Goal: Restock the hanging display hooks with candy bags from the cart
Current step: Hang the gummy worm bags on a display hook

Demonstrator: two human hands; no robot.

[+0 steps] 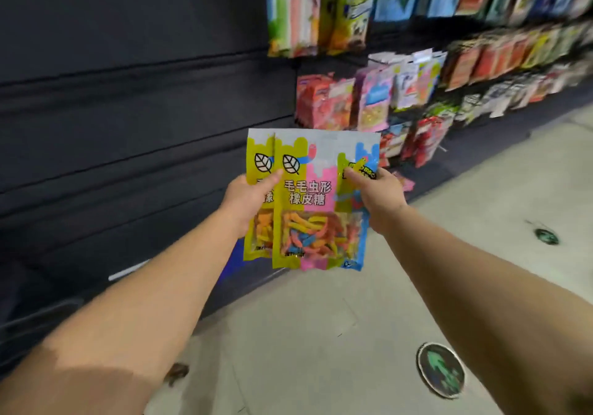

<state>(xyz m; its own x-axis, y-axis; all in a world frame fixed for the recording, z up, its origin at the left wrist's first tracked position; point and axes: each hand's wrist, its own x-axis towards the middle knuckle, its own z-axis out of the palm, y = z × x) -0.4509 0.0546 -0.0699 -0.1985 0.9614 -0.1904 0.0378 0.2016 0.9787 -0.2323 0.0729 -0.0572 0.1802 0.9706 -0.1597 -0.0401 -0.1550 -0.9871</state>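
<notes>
Carrying step. Left hand and right hand each pinched the fanned candy bags, held before the hanging display. Next: reach a hook, thread holes.

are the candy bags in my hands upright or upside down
Upright. The candy bags show print reading right way up, clear windows of gummies at the bottom; left hand and right hand pinch their sides.

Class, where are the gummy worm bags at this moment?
In the head view, the gummy worm bags sit centre frame, gripped between the left hand and right hand, below the stocked display.
</notes>
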